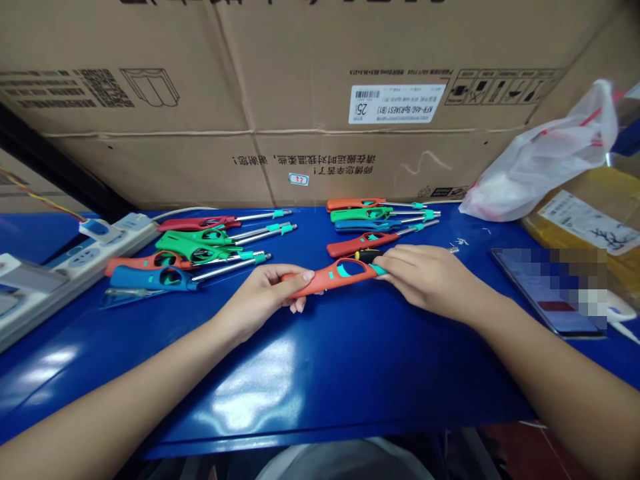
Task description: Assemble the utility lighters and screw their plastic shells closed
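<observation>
On table (320, 373), left hand (265, 295), right hand (425, 277), fingers (299, 275) clasping orange lighter (330, 278), bag (540, 160) contents unclear

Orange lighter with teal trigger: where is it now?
Head view, centre: the orange lighter is held over the blue table, left hand on one end, right hand on the other, just in front of the right-side lighter group.

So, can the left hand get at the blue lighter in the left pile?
Probably yes: only bare table lies between the left hand and the blue lighter, though that hand now grips the orange lighter.
</observation>
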A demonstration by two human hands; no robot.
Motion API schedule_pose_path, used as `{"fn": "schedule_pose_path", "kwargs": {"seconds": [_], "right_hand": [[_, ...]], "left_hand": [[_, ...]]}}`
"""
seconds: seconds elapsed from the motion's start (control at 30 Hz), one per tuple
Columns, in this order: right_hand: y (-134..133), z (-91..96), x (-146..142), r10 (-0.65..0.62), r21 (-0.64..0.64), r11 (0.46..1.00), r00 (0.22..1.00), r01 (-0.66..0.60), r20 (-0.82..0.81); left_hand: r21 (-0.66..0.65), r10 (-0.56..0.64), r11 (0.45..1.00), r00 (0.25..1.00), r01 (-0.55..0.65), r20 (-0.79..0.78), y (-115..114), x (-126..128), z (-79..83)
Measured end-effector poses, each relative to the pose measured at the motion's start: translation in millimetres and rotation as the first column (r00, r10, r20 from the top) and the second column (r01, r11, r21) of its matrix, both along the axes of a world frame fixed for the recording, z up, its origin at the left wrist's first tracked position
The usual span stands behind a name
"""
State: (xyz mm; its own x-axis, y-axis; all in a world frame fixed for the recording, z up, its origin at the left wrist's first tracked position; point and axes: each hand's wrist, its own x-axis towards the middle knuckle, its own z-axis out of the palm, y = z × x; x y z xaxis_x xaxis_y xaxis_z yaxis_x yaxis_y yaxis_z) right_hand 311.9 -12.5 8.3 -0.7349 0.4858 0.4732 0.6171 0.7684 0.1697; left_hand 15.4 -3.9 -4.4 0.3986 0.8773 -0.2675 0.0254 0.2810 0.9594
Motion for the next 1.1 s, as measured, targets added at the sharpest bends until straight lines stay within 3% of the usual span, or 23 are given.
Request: {"fn": "schedule_pose_path", "kwargs": {"seconds": [0.2,0.57,0.67,0.83,1.0,1.1], "right_hand": [[-5,-2.7,-2,-0.010,-0.024,1.000,0.999,0.011,0.050],[-3,-11.9,-3,0.010,-0.002,1.000,0.997,-0.010,-0.083],[0,-12.2,-5,-0.037,-0.156,0.987,0.995,0.023,-0.089],[8,-13.4,-5,-0.133,-0.456,0.888,0.984,0.064,-0.120],[11,-11.1,-1,-0.150,-0.556,0.831,0.966,0.008,-0.211],[8,-7.1,-6,-0.147,-0.584,0.811,0.965,-0.009,-0.219]], "left_hand": [[0.075,-0.035,0.996,0.995,0.042,-0.093,-3,1,0.7],[0.114,-0.023,0.993,0.989,0.040,-0.143,0,0,-2.6],[0.153,0.012,0.988,0.987,0.013,-0.159,4,1,-5.1],[0.248,0.113,0.965,0.989,-0.086,-0.098,8,3,-6.0],[0.111,0.142,0.983,0.990,-0.144,0.028,7,2,-6.6],[0.083,0.112,0.990,0.993,-0.115,0.046,6,1,-8.0]]}}
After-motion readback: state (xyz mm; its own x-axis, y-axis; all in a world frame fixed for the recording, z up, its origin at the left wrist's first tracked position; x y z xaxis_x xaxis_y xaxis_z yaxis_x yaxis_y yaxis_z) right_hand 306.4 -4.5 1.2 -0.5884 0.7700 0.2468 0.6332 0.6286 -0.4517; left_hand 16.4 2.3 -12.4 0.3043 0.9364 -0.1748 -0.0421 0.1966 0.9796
